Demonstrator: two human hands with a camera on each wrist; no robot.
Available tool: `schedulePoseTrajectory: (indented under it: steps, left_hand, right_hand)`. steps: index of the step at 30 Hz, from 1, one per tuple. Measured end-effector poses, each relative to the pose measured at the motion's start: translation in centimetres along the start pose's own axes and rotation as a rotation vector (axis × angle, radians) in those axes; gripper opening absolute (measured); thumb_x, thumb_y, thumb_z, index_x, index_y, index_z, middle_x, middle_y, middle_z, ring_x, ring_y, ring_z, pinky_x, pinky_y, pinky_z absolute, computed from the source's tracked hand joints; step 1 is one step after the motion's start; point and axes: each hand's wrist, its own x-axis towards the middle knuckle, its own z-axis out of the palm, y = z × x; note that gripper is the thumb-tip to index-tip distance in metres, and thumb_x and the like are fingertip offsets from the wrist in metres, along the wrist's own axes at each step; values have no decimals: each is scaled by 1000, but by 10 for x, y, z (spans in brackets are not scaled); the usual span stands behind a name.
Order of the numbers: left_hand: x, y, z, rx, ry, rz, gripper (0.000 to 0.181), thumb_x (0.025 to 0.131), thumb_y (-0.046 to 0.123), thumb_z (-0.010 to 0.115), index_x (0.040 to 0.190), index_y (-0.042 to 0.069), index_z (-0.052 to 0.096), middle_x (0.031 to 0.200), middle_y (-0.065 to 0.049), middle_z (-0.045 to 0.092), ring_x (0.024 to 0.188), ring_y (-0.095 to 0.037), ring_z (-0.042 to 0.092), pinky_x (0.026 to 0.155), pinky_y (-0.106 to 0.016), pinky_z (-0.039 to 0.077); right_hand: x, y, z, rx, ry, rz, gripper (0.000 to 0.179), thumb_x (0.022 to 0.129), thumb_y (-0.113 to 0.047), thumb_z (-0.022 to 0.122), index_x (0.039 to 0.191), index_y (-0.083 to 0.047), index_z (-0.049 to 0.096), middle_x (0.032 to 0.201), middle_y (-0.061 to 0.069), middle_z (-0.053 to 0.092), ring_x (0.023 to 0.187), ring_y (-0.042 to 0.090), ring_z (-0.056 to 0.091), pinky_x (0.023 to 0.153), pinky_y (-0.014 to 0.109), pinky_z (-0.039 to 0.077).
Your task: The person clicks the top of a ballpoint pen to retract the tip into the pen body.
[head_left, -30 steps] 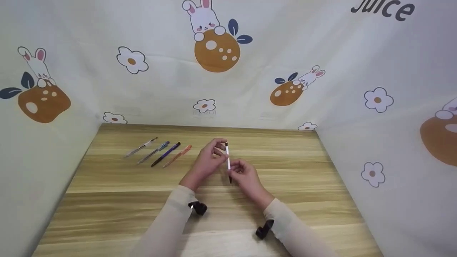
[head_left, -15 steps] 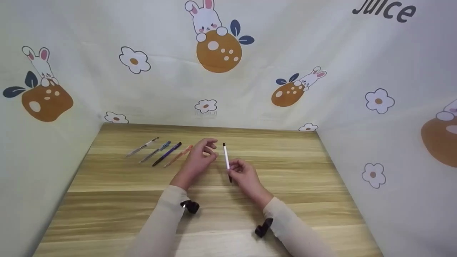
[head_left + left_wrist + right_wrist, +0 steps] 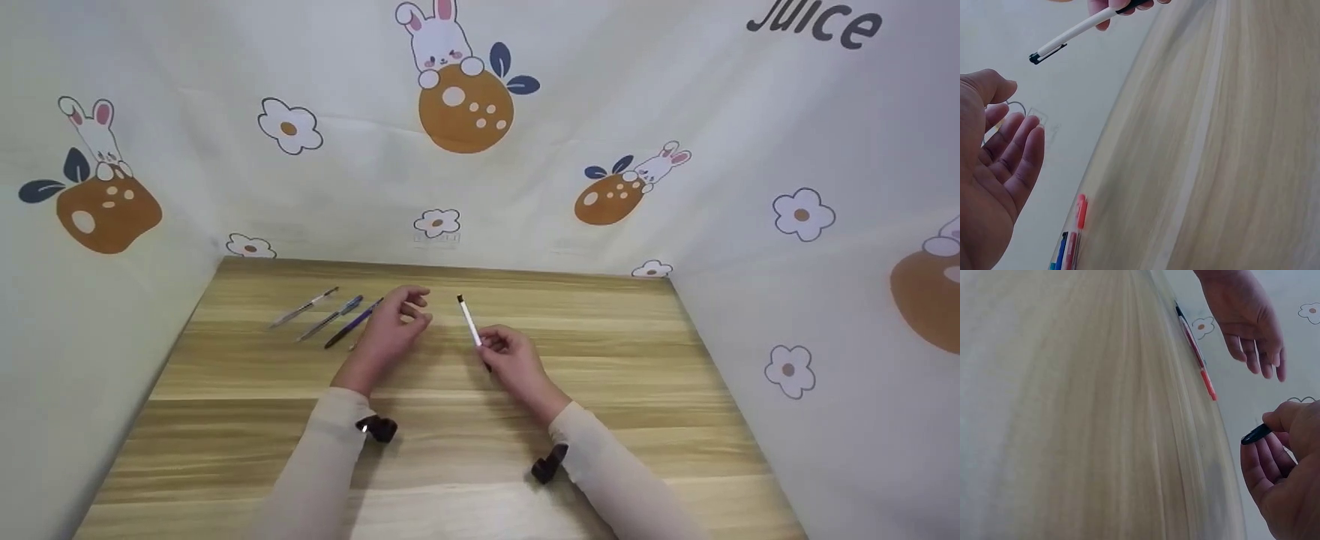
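Note:
My right hand (image 3: 517,361) pinches a white pen (image 3: 470,321) near its dark lower end, between thumb and fingers. The pen tilts up to the left, and its black top with a clip (image 3: 1053,53) shows in the left wrist view. Only the dark end of the pen (image 3: 1256,434) sticks out from the fingers in the right wrist view. Left of the pen, my left hand (image 3: 390,330) hovers with loosely bent fingers and nothing in them. It covers most of the orange-red pen (image 3: 1081,211) in the head view.
On the wooden table (image 3: 600,375), left of my left hand, lie a clear pen (image 3: 304,307), a blue-grey clear pen (image 3: 330,319) and a dark blue pen (image 3: 349,328) in a slanted row. A printed cloth (image 3: 360,172) rises behind the table and along both sides.
My left hand has let go of the white pen and moved left, over the orange-red pen. The right hand keeps the white pen, whose top now leans further left.

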Motion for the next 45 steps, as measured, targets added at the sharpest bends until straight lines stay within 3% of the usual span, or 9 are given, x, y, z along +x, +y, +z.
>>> schedulePoseTrajectory:
  steps: [5, 11, 16, 23, 30, 36, 45]
  left_hand:
    - [0, -2, -12, -4, 25, 0, 45, 103, 11, 76, 146, 6, 64, 131, -16, 66, 116, -28, 65, 105, -47, 53]
    - [-2, -6, -24, -14, 29, 19, 38, 105, 9, 74, 141, 6, 67, 130, -22, 66, 114, -28, 65, 100, -45, 57]
    - [-5, -8, -31, -12, 37, 6, 34, 106, 10, 73, 140, 5, 68, 126, -18, 69, 112, -28, 66, 98, -42, 58]
    - [-8, -10, -36, 0, 51, -18, 30, 107, 15, 73, 136, 7, 70, 129, -20, 70, 114, -27, 66, 101, -45, 55]
    - [-11, -9, -38, 10, 64, -21, 30, 107, 22, 76, 132, 8, 71, 128, -23, 70, 111, -27, 68, 98, -45, 56]
    - [-12, -11, -41, 13, 55, -40, 33, 106, 29, 77, 133, 12, 71, 128, -17, 71, 113, -27, 66, 96, -45, 57]
    - [-14, -13, -44, 24, 57, -65, 37, 104, 36, 79, 133, 15, 71, 123, -9, 71, 113, -25, 66, 93, -42, 58]
  right_hand:
    - [12, -1, -1, -39, -21, -19, 22, 95, 4, 76, 117, 4, 79, 95, 8, 73, 84, 14, 64, 71, 21, 55]
    - [26, 1, -2, -173, -86, -77, 23, 97, 3, 77, 120, 1, 82, 97, 7, 75, 89, 12, 67, 79, 24, 57]
    - [37, 3, -1, -217, -120, -97, 23, 98, 2, 77, 120, -1, 83, 99, 8, 76, 91, 12, 67, 82, 26, 58]
    - [50, 8, 3, -203, -157, -50, 24, 99, 3, 75, 122, -2, 82, 98, 6, 75, 90, 12, 65, 79, 26, 57]
    - [57, 11, 3, -256, -176, -85, 23, 99, 1, 77, 121, -2, 82, 96, 5, 75, 89, 11, 65, 81, 27, 56]
    - [60, 18, 3, -283, -182, -110, 19, 97, 3, 77, 114, -1, 84, 97, 8, 78, 87, 10, 65, 80, 27, 56]
    - [64, 22, 3, -316, -225, -85, 16, 99, -1, 80, 114, -4, 85, 107, 6, 79, 95, 12, 67, 88, 30, 58]
